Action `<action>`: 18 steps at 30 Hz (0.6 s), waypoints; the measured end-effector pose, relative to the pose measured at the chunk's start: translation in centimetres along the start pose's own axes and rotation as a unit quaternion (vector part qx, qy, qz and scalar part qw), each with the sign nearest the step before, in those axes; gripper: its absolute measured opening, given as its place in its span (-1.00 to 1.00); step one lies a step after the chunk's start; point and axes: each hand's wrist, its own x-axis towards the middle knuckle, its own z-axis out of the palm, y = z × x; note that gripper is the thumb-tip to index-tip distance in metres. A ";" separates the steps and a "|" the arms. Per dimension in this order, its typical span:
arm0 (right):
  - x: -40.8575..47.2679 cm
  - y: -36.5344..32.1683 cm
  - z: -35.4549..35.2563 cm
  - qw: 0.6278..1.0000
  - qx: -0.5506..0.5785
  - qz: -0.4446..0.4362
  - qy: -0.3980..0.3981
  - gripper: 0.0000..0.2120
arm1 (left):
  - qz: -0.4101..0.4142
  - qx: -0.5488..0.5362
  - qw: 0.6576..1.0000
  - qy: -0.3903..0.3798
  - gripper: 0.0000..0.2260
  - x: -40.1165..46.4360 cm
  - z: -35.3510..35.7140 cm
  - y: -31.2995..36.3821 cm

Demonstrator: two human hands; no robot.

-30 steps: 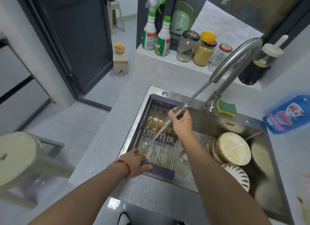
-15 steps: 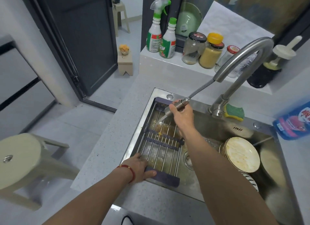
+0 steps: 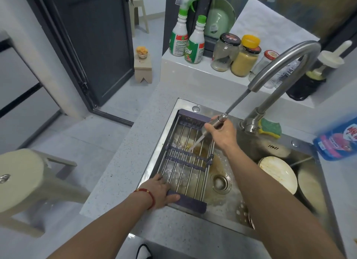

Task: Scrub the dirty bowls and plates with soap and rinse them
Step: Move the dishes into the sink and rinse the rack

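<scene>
Head view: the right hand [image 3: 222, 131] grips the pull-out faucet sprayer [image 3: 217, 122], its stream hitting the drying rack [image 3: 185, 158] across the steel sink [image 3: 316, 183]. The left hand [image 3: 162, 191] holds the rack's near end. Dirty plates [image 3: 278, 173] lean at the sink's right. The blue soap bottle's [image 3: 336, 139] label is blurred and unreadable.

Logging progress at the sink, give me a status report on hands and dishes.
Right hand grips pull-out sprayer, jet through rack. Left hand holds rack's near end. Dirty plates stacked at sink's right, untouched. Nothing blocking.
</scene>
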 end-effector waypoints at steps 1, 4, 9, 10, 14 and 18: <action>-0.1 0.1 -0.1 1.000 -0.003 0.000 0.003 -0.73 | 0.005 0.007 1.000 0.003 -0.25 0.2 0.3 -0.1; -0.1 0.0 0.7 0.999 -0.004 -0.012 -0.051 -0.72 | 0.023 0.034 0.999 0.019 -0.04 1.1 1.3 -0.7; 0.5 0.3 1.0 0.998 0.011 -0.002 0.057 -0.70 | 0.037 0.055 0.997 0.046 0.00 1.7 1.8 -0.9; 0.6 0.3 1.2 0.998 0.017 0.003 0.063 -0.69 | 0.031 0.050 0.997 0.046 -0.01 1.6 1.6 -0.8; 0.9 -0.4 2.5 0.999 0.031 -0.011 0.014 -0.72 | 0.007 0.033 0.999 0.031 -0.21 0.9 0.8 -0.2; 1.6 -0.2 2.1 0.995 0.035 0.013 0.088 -0.72 | 0.000 0.035 0.999 0.027 -0.27 0.9 0.8 -0.2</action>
